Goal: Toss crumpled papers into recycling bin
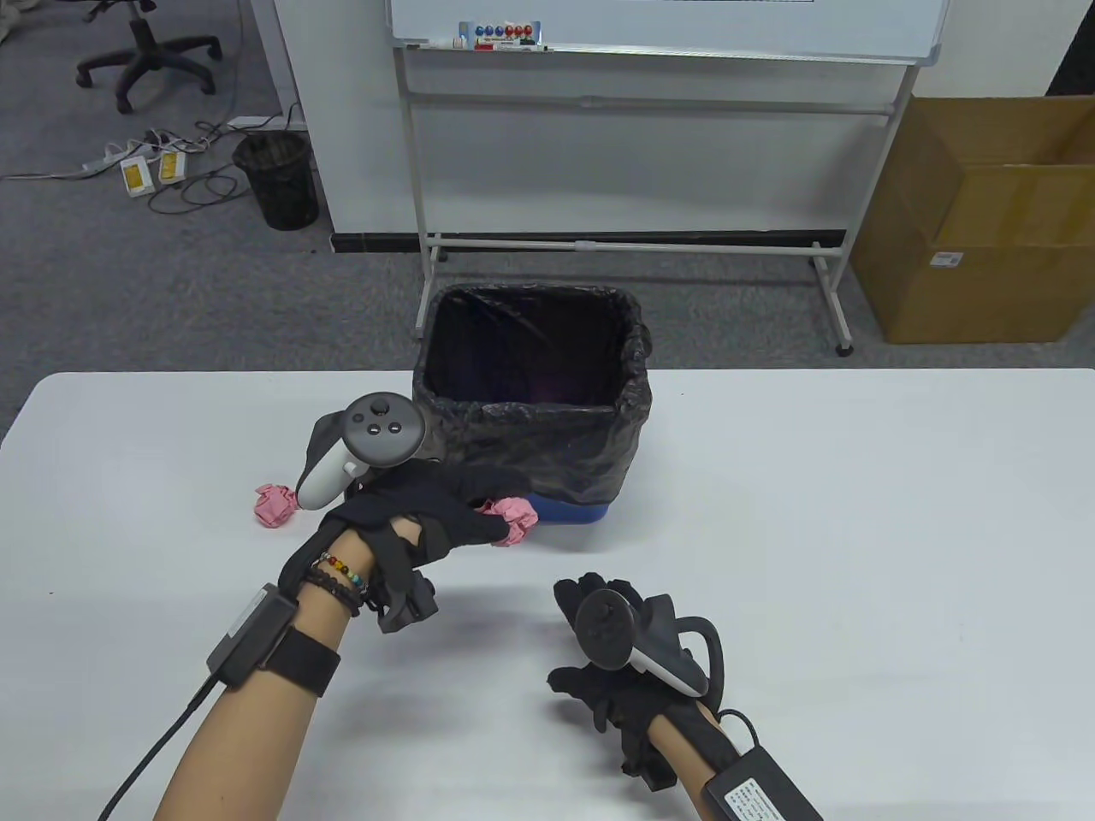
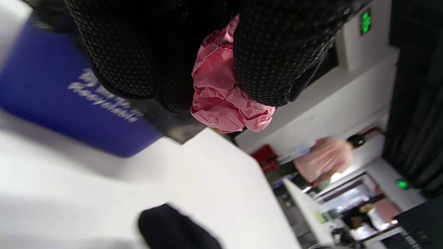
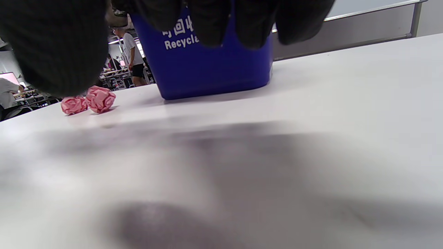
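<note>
Table view: your left hand (image 1: 428, 522) pinches a pink crumpled paper (image 1: 513, 518) just in front of the blue recycling bin (image 1: 535, 402); another pink ball (image 1: 274, 505) lies on the surface (image 1: 855, 530) left of it. Your right hand (image 1: 599, 633) hovers low, holding nothing; finger spread unclear.

White table (image 1: 855, 530); whiteboard on stand (image 1: 650, 34) behind; cardboard box (image 1: 984, 222) right; mesh wastebasket (image 1: 278, 180), office chair (image 1: 145, 51), power strips (image 1: 154, 167) on carpet.

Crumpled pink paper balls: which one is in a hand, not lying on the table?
The crumpled pink paper ball before the blue recycling bin, gripped by the left hand. The others lie free on the white table.
</note>
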Motion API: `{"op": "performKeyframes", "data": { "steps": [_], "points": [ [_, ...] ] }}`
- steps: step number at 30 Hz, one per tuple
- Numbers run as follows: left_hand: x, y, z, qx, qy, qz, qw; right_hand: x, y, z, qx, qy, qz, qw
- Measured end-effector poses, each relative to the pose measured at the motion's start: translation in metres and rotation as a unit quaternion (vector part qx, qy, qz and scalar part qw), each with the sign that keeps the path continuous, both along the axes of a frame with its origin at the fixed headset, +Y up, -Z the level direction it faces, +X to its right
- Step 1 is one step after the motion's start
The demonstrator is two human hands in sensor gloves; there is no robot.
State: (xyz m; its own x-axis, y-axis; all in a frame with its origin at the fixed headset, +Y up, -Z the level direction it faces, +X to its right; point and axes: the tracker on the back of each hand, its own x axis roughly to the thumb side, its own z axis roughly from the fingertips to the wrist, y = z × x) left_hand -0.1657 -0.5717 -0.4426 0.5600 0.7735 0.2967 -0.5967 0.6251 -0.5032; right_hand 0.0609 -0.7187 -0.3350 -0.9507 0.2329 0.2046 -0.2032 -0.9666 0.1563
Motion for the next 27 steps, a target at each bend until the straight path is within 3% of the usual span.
{"op": "performKeyframes", "data": {
  "steps": [2, 6, 10, 14, 19, 27],
  "points": [
    [0.006, 0.012, -0.009, 0.006, 0.003, 0.035, 0.999, 0.000, 0.000, 0.000, -0.001, 0.001, -0.002, 1.000],
    [0.013, 0.042, -0.026, 0.071, 0.061, 0.092, 0.991, 0.000, 0.001, 0.000, 0.001, 0.004, -0.006, 1.000],
    [0.016, 0.059, -0.040, 0.159, 0.168, 0.103, 0.967, 0.000, 0.003, 0.000, 0.005, 0.004, -0.012, 1.000],
    [0.019, 0.051, -0.050, 0.202, 0.214, -0.004, 0.956, -0.001, 0.003, 0.000, 0.006, 0.006, -0.012, 1.000],
    [0.010, 0.045, -0.043, 0.228, 0.213, -0.028, 0.950, -0.002, 0.003, 0.001, 0.006, 0.007, -0.008, 1.000],
    [-0.036, 0.047, -0.024, 0.245, 0.256, -0.055, 0.934, -0.004, 0.003, 0.003, 0.012, 0.011, -0.002, 1.000]
  ]
}}
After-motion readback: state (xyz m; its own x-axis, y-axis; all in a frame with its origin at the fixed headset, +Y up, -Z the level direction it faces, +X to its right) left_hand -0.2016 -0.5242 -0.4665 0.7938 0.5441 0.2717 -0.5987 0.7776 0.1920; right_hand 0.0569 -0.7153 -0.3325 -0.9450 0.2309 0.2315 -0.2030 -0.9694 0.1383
